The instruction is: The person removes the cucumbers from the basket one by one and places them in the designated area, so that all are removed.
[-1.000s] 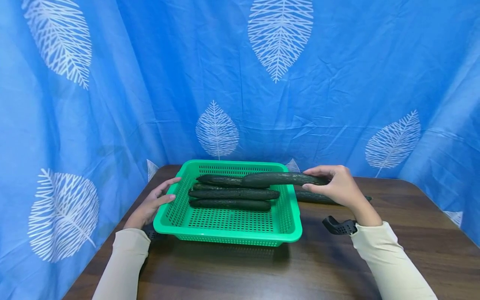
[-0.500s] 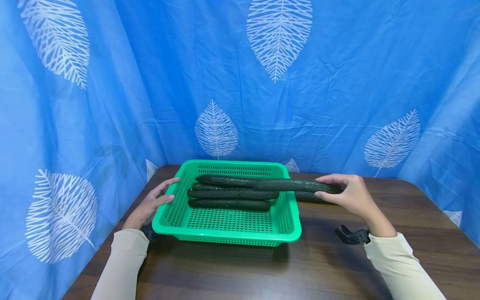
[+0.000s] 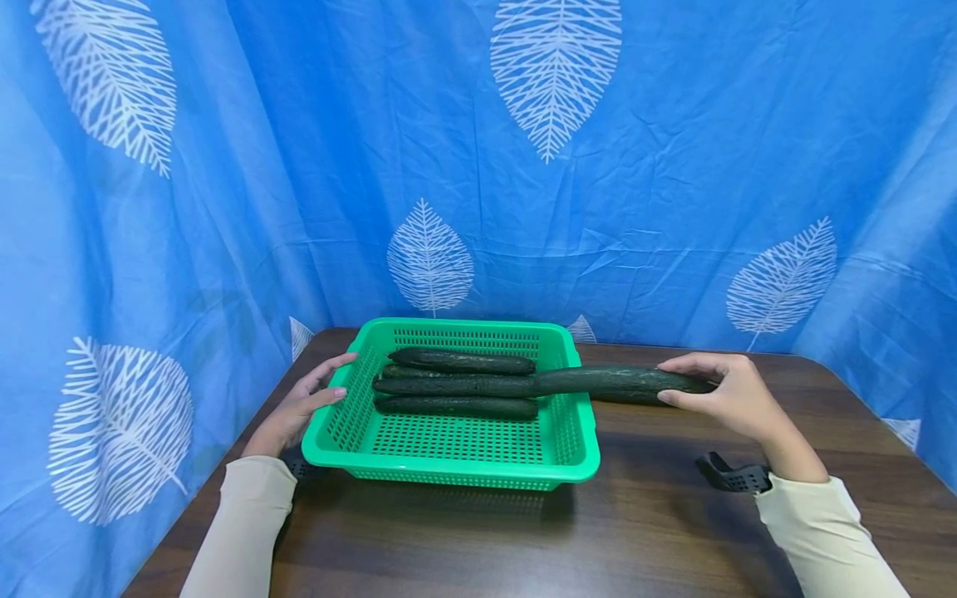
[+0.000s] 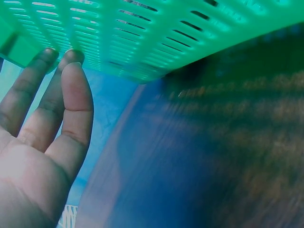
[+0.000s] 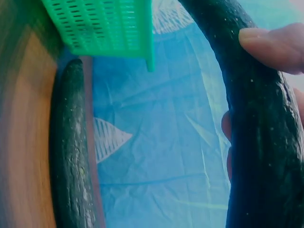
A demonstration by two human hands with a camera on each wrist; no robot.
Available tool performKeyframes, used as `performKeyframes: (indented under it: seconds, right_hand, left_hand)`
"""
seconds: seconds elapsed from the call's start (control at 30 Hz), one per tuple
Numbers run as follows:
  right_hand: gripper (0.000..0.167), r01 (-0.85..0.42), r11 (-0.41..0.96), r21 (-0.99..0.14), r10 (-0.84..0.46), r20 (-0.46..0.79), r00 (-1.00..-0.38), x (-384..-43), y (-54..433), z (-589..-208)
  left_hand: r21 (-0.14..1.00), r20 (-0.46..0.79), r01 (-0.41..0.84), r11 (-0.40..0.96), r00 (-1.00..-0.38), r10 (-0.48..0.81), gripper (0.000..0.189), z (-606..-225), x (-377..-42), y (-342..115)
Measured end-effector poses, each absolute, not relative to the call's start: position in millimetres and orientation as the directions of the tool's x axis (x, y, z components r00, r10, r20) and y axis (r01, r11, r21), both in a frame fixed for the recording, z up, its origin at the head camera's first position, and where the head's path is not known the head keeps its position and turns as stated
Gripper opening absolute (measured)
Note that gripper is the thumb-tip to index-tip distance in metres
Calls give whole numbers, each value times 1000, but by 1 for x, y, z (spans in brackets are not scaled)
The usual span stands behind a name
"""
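Note:
My right hand [image 3: 736, 394] pinches a long dark green cucumber [image 3: 613, 380] near its right end, thumb on the near side and fingers on the far side. Its left end overlaps the right rim of a green plastic basket [image 3: 449, 469] in the head view. In the right wrist view the held cucumber [image 5: 261, 142] is close to the camera, apart from the basket. Several cucumbers [image 3: 456, 407] lie side by side inside the basket. At the basket's left side is my left hand [image 3: 299, 407], its fairly straight fingertips touching the outer wall [image 4: 95, 47].
Another cucumber [image 5: 73, 142] lies on the wooden table [image 3: 635, 515] to the right of the basket, mostly covered by the held one in the head view. A blue curtain [image 3: 643, 183] with white leaf prints hangs behind and along the sides of the table.
My right hand has moved right and slightly down with the cucumber, drawing it away from over the basket. My left hand and the basket have stayed nearly still.

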State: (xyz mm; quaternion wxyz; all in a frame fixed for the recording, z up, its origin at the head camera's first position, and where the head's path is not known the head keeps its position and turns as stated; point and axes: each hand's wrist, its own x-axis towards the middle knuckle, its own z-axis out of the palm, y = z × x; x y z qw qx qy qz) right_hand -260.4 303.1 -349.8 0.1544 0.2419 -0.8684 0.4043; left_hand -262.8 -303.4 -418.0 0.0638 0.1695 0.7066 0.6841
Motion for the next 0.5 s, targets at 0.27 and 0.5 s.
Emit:
performKeyframes:
  seconds: [0.27, 0.5]
  right_hand:
    - [33, -473, 566, -675, -270, 390, -880, -264, 331, -352]
    - [33, -409, 586, -700, -246, 328, -912, -270, 349, -355]
  left_hand:
    - [989, 137, 147, 6, -934, 329, 46, -418, -264, -302]
    - [981, 148, 178, 73, -941, 303, 48, -417, -263, -303]
